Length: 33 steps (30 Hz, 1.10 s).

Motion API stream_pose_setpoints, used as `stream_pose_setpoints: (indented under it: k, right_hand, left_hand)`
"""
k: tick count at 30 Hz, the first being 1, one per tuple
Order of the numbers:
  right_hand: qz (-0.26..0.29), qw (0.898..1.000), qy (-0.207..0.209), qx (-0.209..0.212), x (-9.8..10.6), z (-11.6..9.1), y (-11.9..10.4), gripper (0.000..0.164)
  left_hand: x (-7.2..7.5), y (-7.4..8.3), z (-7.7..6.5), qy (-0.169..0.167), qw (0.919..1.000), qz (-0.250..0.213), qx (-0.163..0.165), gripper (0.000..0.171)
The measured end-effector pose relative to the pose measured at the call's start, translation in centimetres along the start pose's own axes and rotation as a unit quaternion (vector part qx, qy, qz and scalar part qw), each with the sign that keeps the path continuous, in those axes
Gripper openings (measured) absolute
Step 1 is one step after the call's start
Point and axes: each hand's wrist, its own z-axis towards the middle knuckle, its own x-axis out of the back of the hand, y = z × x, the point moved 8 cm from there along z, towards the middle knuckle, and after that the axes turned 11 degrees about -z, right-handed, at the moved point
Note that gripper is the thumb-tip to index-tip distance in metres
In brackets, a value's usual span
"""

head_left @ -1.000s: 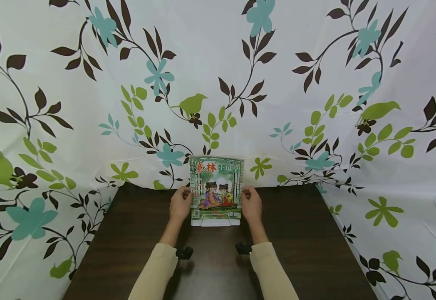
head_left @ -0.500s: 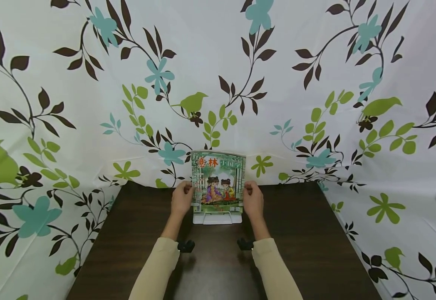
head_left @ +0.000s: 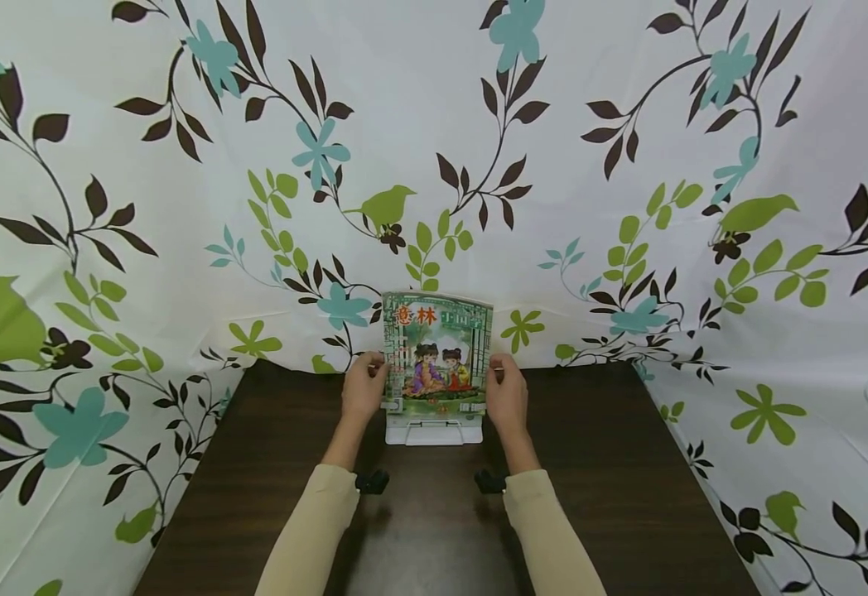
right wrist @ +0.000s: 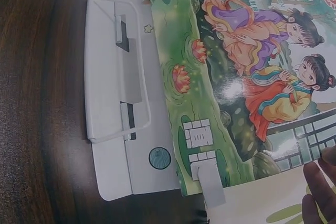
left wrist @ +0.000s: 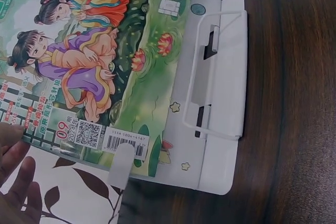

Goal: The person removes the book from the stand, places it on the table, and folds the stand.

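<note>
A green magazine [head_left: 434, 352] with two cartoon children on its cover stands upright and leans back on a white book stand [head_left: 435, 434]. Its bottom edge is raised above the stand's lower ledge and wire holder [left wrist: 189, 72]. My left hand [head_left: 363, 387] pinches the left edge of the magazine, and my right hand [head_left: 507, 393] pinches the right edge. White page clips overlap the lower corners; one clip [left wrist: 123, 163] is by the barcode, another clip [right wrist: 209, 182] by the opposite corner. Fingers behind the cover are hidden.
The stand rests on a dark wooden table [head_left: 434, 530] near its far edge. Behind and on both sides hangs a white cloth [head_left: 434, 108] printed with leaves, flowers and birds. Black wrist straps [head_left: 372, 483] sit at the cuffs.
Both hands have slid the magazine upward, so more of the stand's white lower part shows beneath it. The stand has stayed on the table.
</note>
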Motion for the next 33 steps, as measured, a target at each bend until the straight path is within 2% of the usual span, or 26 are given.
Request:
stream_pose_setpoints:
  k: [8,18,23,33]
  right_hand:
    - [-0.005,1.000,0.007,-0.004,0.6,0.4,-0.3,0.016]
    - [0.014,1.000,0.010,0.006,0.9,0.7,-0.2,0.018]
    - [0.020,1.000,0.008,0.012,1.1,1.1,-0.3,0.020]
    - [0.042,0.998,0.021,0.029,1.6,1.6,-0.8,0.024]
  left_hand:
    - [-0.1,1.3,0.3,0.010,0.9998,0.007,-0.015,0.023]
    - [-0.3,1.9,0.6,0.010,0.9996,-0.001,-0.025,0.023]
    - [-0.3,2.4,0.8,0.011,0.9995,-0.017,-0.024,0.024]
    - [-0.4,3.4,1.2,0.004,0.9984,-0.035,-0.044,0.024]
